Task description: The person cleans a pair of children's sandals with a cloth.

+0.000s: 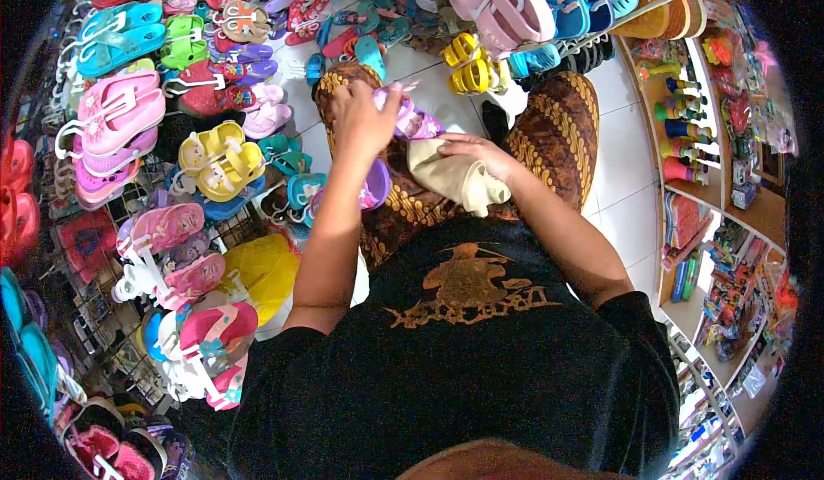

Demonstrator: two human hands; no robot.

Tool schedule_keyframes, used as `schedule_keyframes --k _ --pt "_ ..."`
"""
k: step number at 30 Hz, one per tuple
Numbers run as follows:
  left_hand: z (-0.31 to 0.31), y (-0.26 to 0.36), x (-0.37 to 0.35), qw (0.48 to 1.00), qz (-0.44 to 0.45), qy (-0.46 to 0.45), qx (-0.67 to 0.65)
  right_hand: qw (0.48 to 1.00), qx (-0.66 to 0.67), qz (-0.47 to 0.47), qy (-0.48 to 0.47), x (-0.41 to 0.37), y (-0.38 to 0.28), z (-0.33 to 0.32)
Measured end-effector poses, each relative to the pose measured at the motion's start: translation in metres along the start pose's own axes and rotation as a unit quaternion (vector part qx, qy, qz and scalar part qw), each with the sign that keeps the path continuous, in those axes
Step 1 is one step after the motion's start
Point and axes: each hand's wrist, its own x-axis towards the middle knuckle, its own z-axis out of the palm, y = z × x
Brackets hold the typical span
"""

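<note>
My left hand (365, 121) has its fingers curled around one end of a small pink-and-purple child's sandal (418, 123) above my lap. Part of the sandal lies hidden behind the hand and a cloth. Gripped in my right hand (482, 155) is a cream cloth (446, 171), bunched up, its upper end against the sandal and its lower end hanging loose. Another purple sandal (376, 183) shows beside my left forearm, over my brown patterned trousers (562, 128).
Sandals on white hangers, such as a yellow pair (221, 161) and a pink pair (120, 112), hang on a wire rack at left. Pink clogs (506, 12) and yellow sandals (465, 62) hang ahead. Wooden shelves (695, 190) with goods stand at right. White tiles (620, 136) cover the floor.
</note>
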Motion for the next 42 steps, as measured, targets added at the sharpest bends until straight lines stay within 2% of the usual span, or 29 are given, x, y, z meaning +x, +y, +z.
schedule_keyframes --k 1,3,4,6,7,8,10,13,16,17,20,21,24,25,27,30,32,36,37,38,40,42 --pt "-0.012 -0.005 0.003 0.999 0.01 -0.031 -0.033 0.999 0.01 0.008 0.043 0.0 0.002 -0.005" --pt "-0.035 -0.016 0.009 0.992 0.047 -0.08 -0.09 0.999 -0.014 -0.03 0.031 -0.001 -0.001 -0.015" --pt "-0.038 -0.021 0.009 0.986 0.104 -0.071 -0.113 0.998 -0.026 -0.048 0.025 -0.001 -0.004 -0.015" --pt "-0.039 -0.028 0.01 0.963 0.214 -0.054 -0.157 0.999 0.025 0.008 0.03 -0.005 -0.004 -0.018" --pt "-0.028 -0.037 0.01 0.933 0.164 -0.144 -0.284 0.999 0.04 0.027 0.021 -0.006 -0.004 -0.024" --pt "-0.015 -0.043 0.006 0.896 0.179 -0.188 -0.361 0.997 0.056 0.046 0.013 -0.005 -0.003 -0.029" --pt "-0.011 -0.037 -0.001 0.898 0.184 -0.223 -0.332 0.998 -0.033 0.049 -0.004 0.001 -0.002 -0.032" --pt "-0.001 -0.04 -0.002 0.94 0.173 -0.193 -0.223 0.988 -0.135 0.058 -0.046 0.001 -0.003 -0.029" --pt "0.003 -0.039 -0.005 0.935 0.126 -0.175 -0.283 0.969 -0.243 0.038 -0.032 -0.003 -0.016 -0.022" --pt "0.009 -0.044 -0.006 0.948 0.16 -0.131 -0.241 0.943 -0.329 0.04 -0.024 -0.011 -0.027 -0.02" --pt "0.015 -0.048 -0.006 0.953 0.175 -0.09 -0.229 0.926 -0.377 0.006 -0.001 -0.028 -0.058 -0.006" --pt "0.013 -0.045 -0.007 0.952 0.171 -0.092 -0.237 0.895 -0.441 -0.054 0.047 -0.03 -0.062 -0.001" --pt "0.008 -0.039 -0.006 0.948 0.147 -0.098 -0.264 0.809 -0.563 -0.116 0.122 -0.041 -0.092 0.046" --pt "0.009 -0.04 -0.005 0.947 0.133 -0.102 -0.275 0.795 -0.57 -0.128 0.162 -0.044 -0.098 0.058" --pt "0.009 -0.039 -0.005 0.94 0.121 -0.11 -0.298 0.782 -0.589 -0.114 0.166 -0.05 -0.11 0.066" --pt "0.014 -0.044 -0.01 0.963 0.195 -0.077 -0.167 0.771 -0.607 -0.139 0.137 -0.06 -0.122 0.063" --pt "0.015 -0.044 -0.011 0.964 0.19 -0.087 -0.167 0.76 -0.612 -0.162 0.145 -0.057 -0.126 0.055" --pt "0.02 -0.045 -0.012 0.962 0.214 -0.075 -0.154 0.639 -0.699 -0.168 0.273 -0.011 -0.082 0.056" --pt "0.021 -0.044 -0.011 0.961 0.223 -0.069 -0.15 0.586 -0.721 -0.21 0.304 0.0 -0.07 0.066" --pt "0.021 -0.044 -0.011 0.963 0.221 -0.064 -0.139 0.555 -0.762 -0.165 0.289 0.009 -0.063 0.078" --pt "0.021 -0.042 -0.011 0.967 0.219 -0.054 -0.119 0.541 -0.769 -0.199 0.277 0.021 -0.05 0.096" --pt "0.023 -0.045 -0.01 0.963 0.233 -0.058 -0.123 0.547 -0.769 -0.213 0.251 0.032 -0.039 0.1"
